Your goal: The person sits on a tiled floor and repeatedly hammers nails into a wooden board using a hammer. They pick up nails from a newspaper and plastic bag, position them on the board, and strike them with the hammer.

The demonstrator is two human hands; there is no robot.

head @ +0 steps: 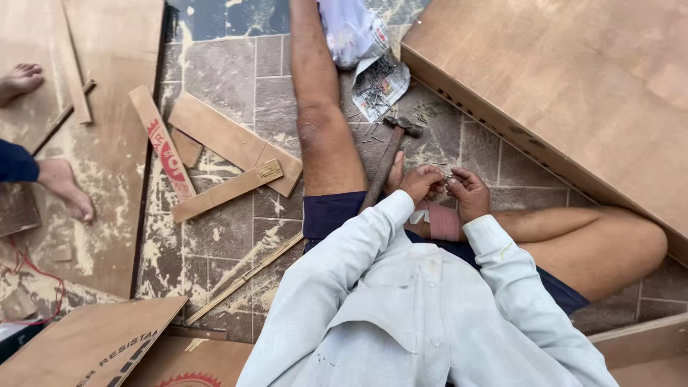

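Here, seen from the head camera, the person sits on the tiled floor (pixel 229 72), legs spread. The left hand (pixel 423 183) and right hand (pixel 469 192) are drawn together over the lap, fingertips pinching something too small to make out, so what they clamp I cannot tell. A hammer (pixel 390 154) lies just beyond the hands. Past the hammer, an open paper wrap (pixel 380 86) holds loose nails (pixel 369 97), some spilled beside it. A plywood panel (pixel 573 93) stands right of the hammer.
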